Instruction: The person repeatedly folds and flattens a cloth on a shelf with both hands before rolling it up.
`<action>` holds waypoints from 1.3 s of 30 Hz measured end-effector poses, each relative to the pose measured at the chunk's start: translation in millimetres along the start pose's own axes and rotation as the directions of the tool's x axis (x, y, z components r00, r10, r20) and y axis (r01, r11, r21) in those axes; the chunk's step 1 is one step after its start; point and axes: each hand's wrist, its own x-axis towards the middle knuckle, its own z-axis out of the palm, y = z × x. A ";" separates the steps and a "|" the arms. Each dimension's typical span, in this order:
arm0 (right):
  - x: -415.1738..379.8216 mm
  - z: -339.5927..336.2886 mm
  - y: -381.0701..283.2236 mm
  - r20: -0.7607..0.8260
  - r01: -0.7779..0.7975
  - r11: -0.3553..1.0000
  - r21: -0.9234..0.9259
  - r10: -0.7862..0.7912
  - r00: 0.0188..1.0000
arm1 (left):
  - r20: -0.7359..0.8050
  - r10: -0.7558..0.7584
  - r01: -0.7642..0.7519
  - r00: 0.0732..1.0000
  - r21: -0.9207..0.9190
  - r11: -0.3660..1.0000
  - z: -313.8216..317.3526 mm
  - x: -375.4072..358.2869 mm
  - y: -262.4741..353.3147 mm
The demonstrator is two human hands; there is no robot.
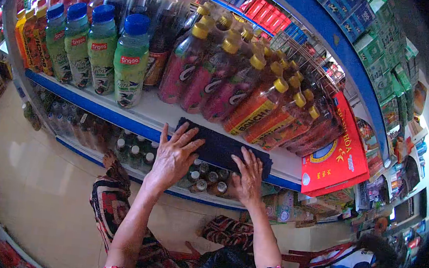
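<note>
A dark navy cloth (218,149), folded into a long strip, lies along the front edge of the white shelf (147,108). Flat on its left end rests my left hand (173,156), fingers spread. My right hand (249,177) touches the cloth near its right end, fingers apart and laid over the shelf edge. Just behind the cloth stand pink-labelled bottles with yellow caps (197,93) and orange-red bottles (255,109). Left of my left hand is a green-labelled bottle with a blue cap (130,64), set forward of similar ones.
A red box (337,159) leans at the shelf's right end. Dark-capped bottles (162,36) stand behind the green ones. On the lower shelf are several white-capped bottles (200,185). A seated person (362,267) is at lower right. Tiled floor (41,164) shows at left.
</note>
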 end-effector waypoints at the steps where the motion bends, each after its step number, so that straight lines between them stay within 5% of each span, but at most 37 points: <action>1: -1.4 -0.8 2.5 0.000 -0.010 1.000 -0.009 0.010 1.000 | -0.005 0.004 -0.004 1.000 -0.012 1.000 0.8 -0.3 1.6; 11: -13.6 -15.2 39.4 -0.018 -0.104 0.995 0.003 0.104 0.994 | -0.019 0.056 -0.056 0.998 0.008 0.998 4.3 -2.2 6.6; 23: -48.8 -30.5 114.6 -0.200 -0.233 0.929 0.289 0.296 0.934 | -0.023 0.038 -0.039 0.999 -0.011 0.999 5.1 -4.2 6.1; 36: -56.7 -49.1 165.3 -0.199 -0.371 0.918 0.141 0.394 0.897 | -0.021 0.041 -0.041 0.999 -0.002 0.999 7.5 -4.5 1.5; 39: -45.8 -59.1 153.3 -0.123 -0.397 0.916 -0.059 0.388 0.913 | 0.005 0.022 -0.022 1.000 0.003 1.000 7.2 -4.9 0.4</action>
